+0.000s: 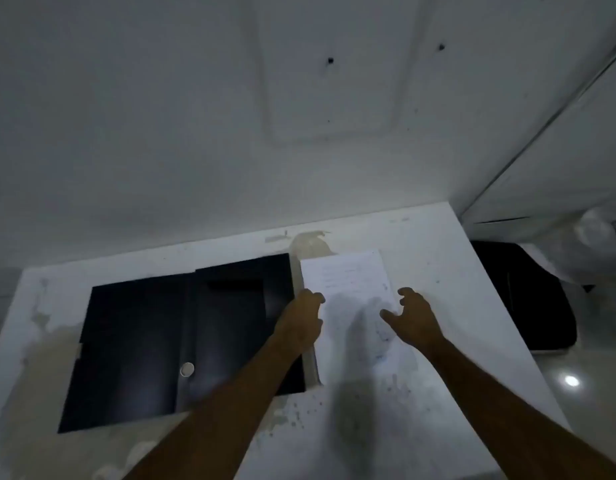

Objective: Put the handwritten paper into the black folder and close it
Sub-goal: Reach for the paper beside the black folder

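Folder (154, 344) lying wide open and flat on the white table (455, 306), black, taking up the left-middle stretch, with a small round silver snap (187, 369) sitting near the spine toward the near edge. Far edge of it running close to the wall side of the table, near corner on the left angled toward the front edge.

Paper (348, 278) lying flat just to the right of the folder, touching or almost touching the folder's right edge, faint handwriting on the upper part. Not inside the folder, still out on the bare tabletop, roughly mid-table between the far and near edges.

Left hand (301, 322) curled down right at the seam where the folder's right edge meets the paper's left edge, fingers bent over that edge. Hard to say if actually pinching the sheet or just resting on it, too dim and blurry.

Right hand (414, 313) over the paper's right side, fingers spread and loosely curled, holding nothing, thumb pointing in toward the sheet. Can't tell if touching the page. Hands well apart, one on each side of the paper.

Stained, patchy table surface all around, peeling paint near the left edge. Off the right edge, lower down, something dark (528, 299) on a shiny floor (594, 393), plus a pale plastic bag (590, 244) beside it.
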### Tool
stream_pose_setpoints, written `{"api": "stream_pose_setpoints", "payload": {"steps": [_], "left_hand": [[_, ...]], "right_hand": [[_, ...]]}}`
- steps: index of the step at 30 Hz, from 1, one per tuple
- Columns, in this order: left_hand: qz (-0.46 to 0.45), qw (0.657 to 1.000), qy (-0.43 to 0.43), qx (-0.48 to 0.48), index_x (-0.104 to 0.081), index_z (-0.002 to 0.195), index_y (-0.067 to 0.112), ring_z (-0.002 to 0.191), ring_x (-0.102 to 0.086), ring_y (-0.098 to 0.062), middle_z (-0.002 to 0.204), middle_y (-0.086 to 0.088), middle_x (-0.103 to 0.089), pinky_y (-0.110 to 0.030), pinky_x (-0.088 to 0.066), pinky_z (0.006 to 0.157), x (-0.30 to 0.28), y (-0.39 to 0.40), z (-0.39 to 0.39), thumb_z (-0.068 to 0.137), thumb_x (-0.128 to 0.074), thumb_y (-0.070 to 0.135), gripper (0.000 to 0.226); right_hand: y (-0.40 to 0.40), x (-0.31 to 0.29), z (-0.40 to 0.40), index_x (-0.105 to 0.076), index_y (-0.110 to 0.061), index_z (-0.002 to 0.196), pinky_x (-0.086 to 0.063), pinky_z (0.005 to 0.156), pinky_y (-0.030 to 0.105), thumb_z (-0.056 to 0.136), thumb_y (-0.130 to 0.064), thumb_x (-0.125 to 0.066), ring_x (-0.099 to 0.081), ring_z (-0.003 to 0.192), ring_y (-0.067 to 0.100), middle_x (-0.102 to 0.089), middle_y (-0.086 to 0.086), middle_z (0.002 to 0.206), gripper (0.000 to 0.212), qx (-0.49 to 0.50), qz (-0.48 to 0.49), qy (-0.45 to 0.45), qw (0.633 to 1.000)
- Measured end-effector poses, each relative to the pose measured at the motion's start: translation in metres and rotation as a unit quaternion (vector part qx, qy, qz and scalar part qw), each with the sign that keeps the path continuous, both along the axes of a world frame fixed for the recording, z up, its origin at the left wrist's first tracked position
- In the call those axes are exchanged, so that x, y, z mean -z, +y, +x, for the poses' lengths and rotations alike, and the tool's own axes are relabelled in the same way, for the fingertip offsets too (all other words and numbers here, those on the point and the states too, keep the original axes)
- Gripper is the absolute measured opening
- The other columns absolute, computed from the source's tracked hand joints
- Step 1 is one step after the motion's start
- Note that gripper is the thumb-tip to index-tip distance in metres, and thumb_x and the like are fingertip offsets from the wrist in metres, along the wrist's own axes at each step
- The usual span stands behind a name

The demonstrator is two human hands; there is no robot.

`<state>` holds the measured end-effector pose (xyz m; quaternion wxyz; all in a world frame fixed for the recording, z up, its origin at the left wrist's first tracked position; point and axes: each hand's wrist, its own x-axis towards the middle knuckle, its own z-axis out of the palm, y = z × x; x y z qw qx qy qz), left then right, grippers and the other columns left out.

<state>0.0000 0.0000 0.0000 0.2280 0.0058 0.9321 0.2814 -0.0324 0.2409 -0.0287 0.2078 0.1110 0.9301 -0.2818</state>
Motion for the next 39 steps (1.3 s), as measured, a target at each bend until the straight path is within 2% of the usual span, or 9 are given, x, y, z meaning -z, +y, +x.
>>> {"api": "stream_pose_setpoints", "payload": {"steps": [5,12,17,21,23,27,32,36,39], "left_hand": [[-0.127,0.989,-0.015,0.074,-0.028,0.152,0.005,0.147,-0.025,-0.035,0.163,-0.017,-0.016,-0.041,-0.03,0.119,0.058,0.028,-0.002,0.097,-0.053,0.007,0.06],[-0.117,0.992,0.0,0.042,-0.044,0.142,0.008,0.141,-0.026,-0.034,0.157,-0.013,-0.023,-0.043,-0.042,0.111,0.093,0.033,-0.002,0.085,-0.073,0.017,0.064],[-0.104,0.994,-0.005,0.025,-0.039,0.146,0.011,0.145,-0.021,-0.034,0.159,-0.011,-0.021,-0.045,-0.036,0.116,0.095,0.032,-0.001,0.084,-0.074,0.021,0.072],[-0.088,0.996,-0.006,0.016,-0.041,0.144,0.011,0.145,-0.021,-0.034,0.157,-0.011,-0.024,-0.044,-0.036,0.116,0.093,0.03,-0.003,0.083,-0.076,0.021,0.072],[-0.072,0.997,-0.006,0.009,-0.04,0.144,0.011,0.144,-0.023,-0.034,0.154,-0.01,-0.027,-0.044,-0.035,0.116,0.091,0.03,-0.004,0.081,-0.078,0.02,0.074],[0.088,0.989,0.025,-0.112,-0.034,0.144,0.016,0.133,-0.038,-0.024,0.145,-0.008,-0.033,-0.039,-0.041,0.112,0.08,0.029,-0.002,0.077,-0.077,0.011,0.079],[0.307,0.899,0.042,-0.31,-0.039,0.136,0.026,0.114,-0.056,-0.012,0.134,0.001,-0.047,-0.033,-0.055,0.094,0.031,0.01,-0.006,0.082,-0.067,0.013,0.063],[0.467,0.822,-0.101,-0.31,-0.057,0.134,0.021,0.109,-0.068,-0.016,0.128,0.003,-0.068,-0.031,-0.055,0.092,-0.02,-0.025,-0.009,0.093,-0.067,0.026,0.043],[0.483,0.817,-0.087,-0.302,-0.061,0.132,0.022,0.109,-0.07,-0.013,0.124,0.005,-0.071,-0.028,-0.055,0.092,-0.032,-0.056,-0.001,0.099,-0.059,0.018,0.034]], "right_hand": [[-0.006,0.03,-0.006,-0.04,0.0,0.134,-0.045,0.096,0.047,0.082,-0.038,-0.073,-0.044,0.124,0.041,-0.044,0.023,0.134,0.073,0.025,0.05,-0.022,0.998],[-0.012,0.06,-0.011,-0.046,0.0,0.124,-0.052,0.09,0.048,0.081,-0.035,-0.075,-0.051,0.115,0.039,-0.049,0.02,0.125,0.062,0.1,0.008,-0.01,0.995],[-0.014,0.053,-0.012,-0.058,-0.004,0.109,-0.046,0.042,0.011,0.087,-0.02,-0.069,-0.06,0.07,0.007,-0.065,0.007,0.098,0.029,0.119,-0.133,-0.015,0.984],[-0.017,0.039,-0.005,-0.057,-0.012,0.113,-0.06,0.064,0.03,0.091,-0.019,-0.059,-0.067,0.085,0.016,-0.068,0.005,0.104,0.023,0.078,-0.182,0.004,0.98],[-0.018,0.028,-0.002,-0.055,-0.014,0.114,-0.058,0.062,0.025,0.092,-0.018,-0.057,-0.067,0.088,0.016,-0.066,0.002,0.102,0.023,0.061,-0.201,0.011,0.978],[-0.011,0.0,-0.01,-0.058,-0.013,0.107,-0.052,0.059,0.022,0.09,-0.007,-0.056,-0.067,0.085,0.014,-0.067,0.002,0.096,0.019,0.069,-0.244,0.03,0.967],[0.0,-0.032,-0.028,-0.065,-0.015,0.113,-0.052,0.069,0.023,0.087,-0.003,-0.065,-0.068,0.094,0.013,-0.071,-0.002,0.104,0.029,0.133,-0.319,0.036,0.938],[-0.02,-0.056,-0.03,-0.067,-0.025,0.108,-0.051,0.076,0.025,0.088,-0.002,-0.063,-0.067,0.099,0.011,-0.071,-0.008,0.106,0.031,0.138,-0.38,0.03,0.914],[-0.054,-0.06,-0.023,-0.068,-0.025,0.11,-0.055,0.078,0.027,0.088,-0.005,-0.064,-0.069,0.099,0.014,-0.073,-0.005,0.111,0.03,0.117,-0.405,0.003,0.907]]}}
